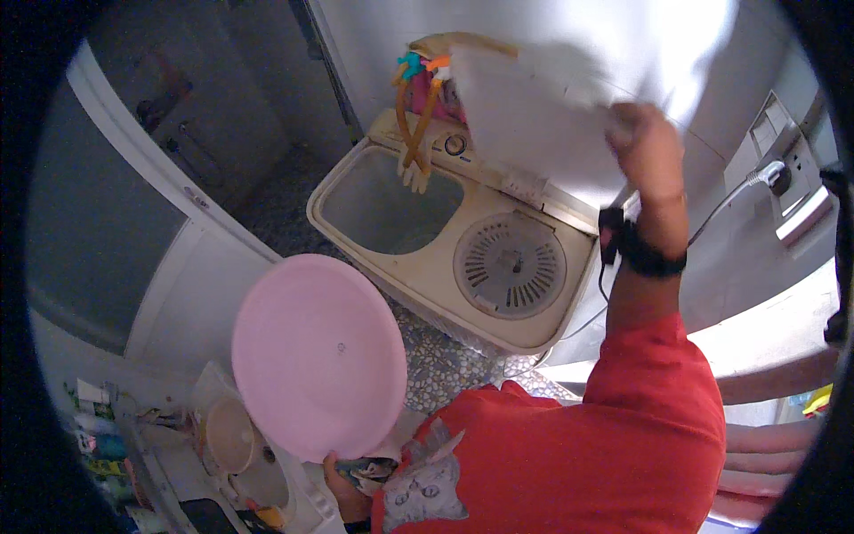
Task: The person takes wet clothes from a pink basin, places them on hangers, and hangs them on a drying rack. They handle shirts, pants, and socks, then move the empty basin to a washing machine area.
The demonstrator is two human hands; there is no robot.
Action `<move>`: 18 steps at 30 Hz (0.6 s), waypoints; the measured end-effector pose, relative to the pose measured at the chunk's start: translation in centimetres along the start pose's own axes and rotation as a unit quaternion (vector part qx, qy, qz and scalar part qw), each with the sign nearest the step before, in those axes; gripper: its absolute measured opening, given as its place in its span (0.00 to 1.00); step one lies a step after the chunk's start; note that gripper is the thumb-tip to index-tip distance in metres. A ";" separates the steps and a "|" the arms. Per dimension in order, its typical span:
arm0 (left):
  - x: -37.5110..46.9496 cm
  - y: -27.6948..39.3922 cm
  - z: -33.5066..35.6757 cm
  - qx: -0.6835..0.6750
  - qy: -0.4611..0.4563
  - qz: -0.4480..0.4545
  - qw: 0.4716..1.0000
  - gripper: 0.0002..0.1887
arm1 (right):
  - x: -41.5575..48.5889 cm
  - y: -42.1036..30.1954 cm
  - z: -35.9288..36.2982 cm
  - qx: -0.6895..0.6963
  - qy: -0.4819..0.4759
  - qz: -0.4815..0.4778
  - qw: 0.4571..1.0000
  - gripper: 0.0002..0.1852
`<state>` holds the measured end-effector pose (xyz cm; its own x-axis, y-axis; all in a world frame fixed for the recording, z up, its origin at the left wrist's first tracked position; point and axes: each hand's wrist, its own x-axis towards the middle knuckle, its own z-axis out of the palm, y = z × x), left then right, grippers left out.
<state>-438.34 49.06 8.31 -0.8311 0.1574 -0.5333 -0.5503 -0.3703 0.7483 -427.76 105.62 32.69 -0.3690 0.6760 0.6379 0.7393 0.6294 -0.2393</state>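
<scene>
My left hand (pixel 343 490) grips the lower rim of a large pink plastic basin (pixel 320 360), partly hidden behind it, with some patterned cloth (pixel 367 470) close by. My right hand (pixel 644 147) is raised, blurred, at the edge of the upright pale lid (pixel 534 120) of a twin-tub washing machine (pixel 427 267); fingers and edge are too blurred to tell the grip. The wash tub (pixel 393 207) on the left is uncovered. A round slotted cover (pixel 510 265) lies over the spin side.
Brown hoses and a pale rubber glove (pixel 415 170) hang over the control panel. A plug with a grey cord (pixel 767 175) sits in the wall socket at right. A sink (pixel 267 477) with a beige bowl (pixel 230 435) stands lower left, beside a white door frame (pixel 193 193).
</scene>
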 end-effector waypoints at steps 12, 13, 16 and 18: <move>3.2 3.0 -2.6 0.021 -0.022 -0.033 0.999 0.25 | -29.0 -5.9 12.1 0.006 -0.411 -0.194 0.891 0.32; 3.4 3.1 -2.8 0.022 -0.059 -0.022 0.998 0.25 | -29.1 -5.8 12.4 0.018 -0.380 -0.203 0.902 0.33; 4.1 3.5 -2.9 0.000 -0.102 -0.053 0.993 0.25 | -28.1 -7.0 12.1 0.062 -0.454 -0.188 0.869 0.35; 4.5 3.6 -2.6 0.064 -0.149 -0.016 0.987 0.26 | -26.8 -9.0 11.6 0.177 -0.565 -0.120 0.797 0.37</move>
<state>-443.86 46.10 7.59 -0.7889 0.4366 -0.4326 -0.5670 -0.2455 0.7863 -431.09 86.25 9.21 -0.8952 0.3075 -0.3225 0.4399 0.7254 -0.5294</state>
